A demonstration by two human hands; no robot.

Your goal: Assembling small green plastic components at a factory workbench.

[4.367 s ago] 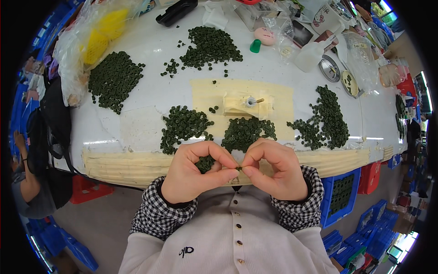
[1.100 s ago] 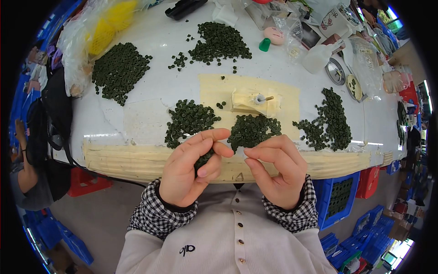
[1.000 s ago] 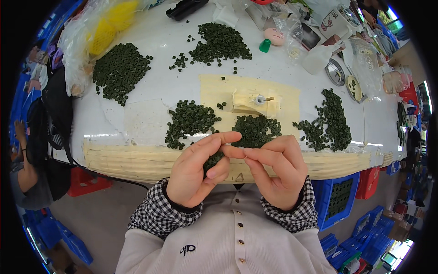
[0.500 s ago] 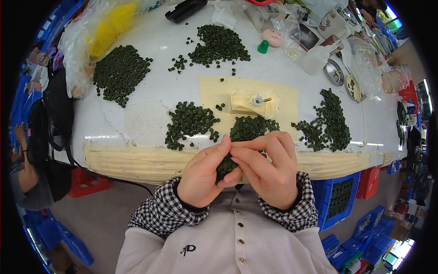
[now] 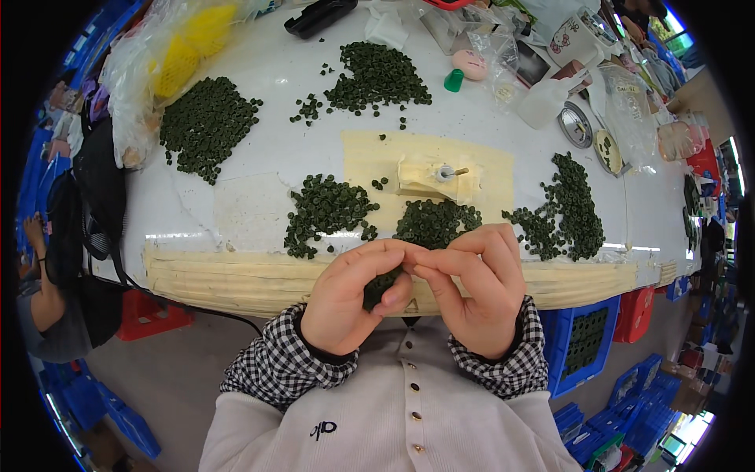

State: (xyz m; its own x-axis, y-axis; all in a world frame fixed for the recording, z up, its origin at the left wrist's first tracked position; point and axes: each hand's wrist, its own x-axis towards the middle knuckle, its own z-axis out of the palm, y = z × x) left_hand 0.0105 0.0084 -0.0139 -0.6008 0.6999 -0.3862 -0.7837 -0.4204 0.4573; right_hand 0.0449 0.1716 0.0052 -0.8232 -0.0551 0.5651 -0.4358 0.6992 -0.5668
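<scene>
At the table's padded front edge, my left hand [image 5: 342,295] is curled around a dark green rubbery thing [image 5: 379,289], partly hidden by the fingers. My right hand [image 5: 484,295] meets it, thumb and forefinger pinched at the left hand's fingertips. Whatever lies in that pinch is too small or hidden to make out. Just beyond the fingers is a pile of small dark green ring-shaped parts [image 5: 436,223]. A similar pile [image 5: 326,211] lies to its left. Behind the near pile stands a cream taped block [image 5: 425,179] with a metal pin on top.
More green parts lie in a right pile [image 5: 572,208], a back pile [image 5: 373,79] and a far-left pile [image 5: 208,126]. A blue crate [image 5: 562,350] holding green pieces stands below the table's right side. Bottles, bags and a metal tin [image 5: 576,124] crowd the back right.
My left thumb has come down from its raised position and the left fingers have folded over toward the right hand. The right hand has shifted slightly to the right.
</scene>
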